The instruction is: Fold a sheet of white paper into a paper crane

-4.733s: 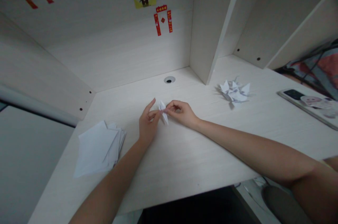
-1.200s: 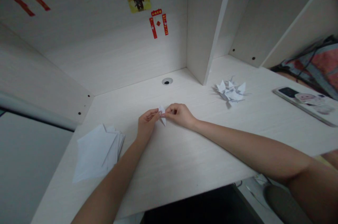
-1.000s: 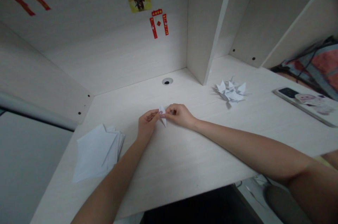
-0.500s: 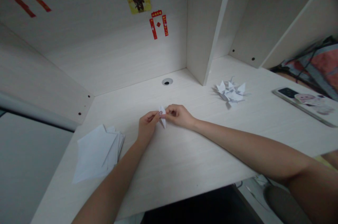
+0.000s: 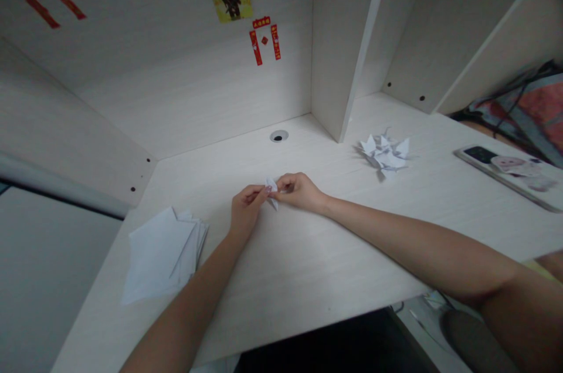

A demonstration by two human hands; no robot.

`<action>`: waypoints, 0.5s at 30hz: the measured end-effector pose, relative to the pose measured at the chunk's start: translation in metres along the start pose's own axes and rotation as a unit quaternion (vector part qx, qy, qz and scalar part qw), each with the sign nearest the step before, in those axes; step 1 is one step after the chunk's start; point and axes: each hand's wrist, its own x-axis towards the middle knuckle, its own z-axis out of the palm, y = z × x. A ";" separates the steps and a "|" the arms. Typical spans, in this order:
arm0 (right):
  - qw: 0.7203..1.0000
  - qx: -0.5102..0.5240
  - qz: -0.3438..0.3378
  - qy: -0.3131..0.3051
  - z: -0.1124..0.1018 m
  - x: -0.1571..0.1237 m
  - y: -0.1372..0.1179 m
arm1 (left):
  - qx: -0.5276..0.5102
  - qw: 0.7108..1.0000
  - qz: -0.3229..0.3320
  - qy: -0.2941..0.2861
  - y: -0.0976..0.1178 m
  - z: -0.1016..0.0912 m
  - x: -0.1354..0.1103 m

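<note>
A small piece of folded white paper [image 5: 273, 186] is pinched between my two hands over the middle of the desk. My left hand [image 5: 247, 204] grips its left side with thumb and fingertips. From the right, my right hand [image 5: 299, 192] pinches the same paper, fingers curled. The fingertips cover part of the folds. To the left lies a stack of loose white paper sheets [image 5: 160, 250], partly behind my left forearm. Off to the right, a cluster of folded white paper cranes [image 5: 385, 153] rests on the desk.
A phone [image 5: 510, 176] with a picture on its case lies at the right. An upright panel [image 5: 352, 68] divides the desk's back. Behind my hands is a round cable hole [image 5: 278, 136]. A red and grey cloth item [image 5: 536, 103] sits at the far right.
The folded paper has shifted and tilted slightly between my fingers, its upper tip looking lower and more bent. Both hands stay almost in place. The things around them have not moved.
</note>
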 end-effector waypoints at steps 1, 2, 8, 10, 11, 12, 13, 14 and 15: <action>1.000 -0.004 -0.003 0.000 -0.001 0.000 -0.002 | -0.004 1.000 -0.002 0.000 0.000 0.000 0.000; 1.000 -0.011 -0.008 0.001 -0.001 -0.001 -0.004 | -0.007 1.000 -0.004 -0.001 0.001 0.001 0.000; 0.996 -0.049 -0.036 0.068 0.000 -0.005 -0.018 | -0.003 1.000 -0.017 0.021 0.002 0.000 0.000; 0.996 -0.036 -0.052 0.070 0.000 -0.006 -0.021 | -0.001 0.999 -0.026 0.027 0.001 -0.001 0.002; 0.995 -0.031 -0.065 0.067 -0.001 -0.006 -0.021 | -0.003 0.999 -0.030 0.027 0.000 -0.002 0.003; 0.994 -0.028 -0.079 0.065 -0.001 -0.006 -0.022 | -0.008 0.999 -0.033 0.025 -0.001 -0.003 0.003; 0.993 -0.026 -0.096 0.062 -0.001 -0.006 -0.023 | -0.015 0.999 -0.035 0.022 -0.002 -0.003 0.004; 0.991 -0.026 -0.113 0.058 -0.002 -0.006 -0.023 | -0.025 0.999 -0.037 0.019 -0.004 -0.004 0.005; 0.989 -0.028 -0.132 0.053 -0.002 -0.007 -0.024 | -0.038 0.998 -0.040 0.016 -0.006 -0.004 0.006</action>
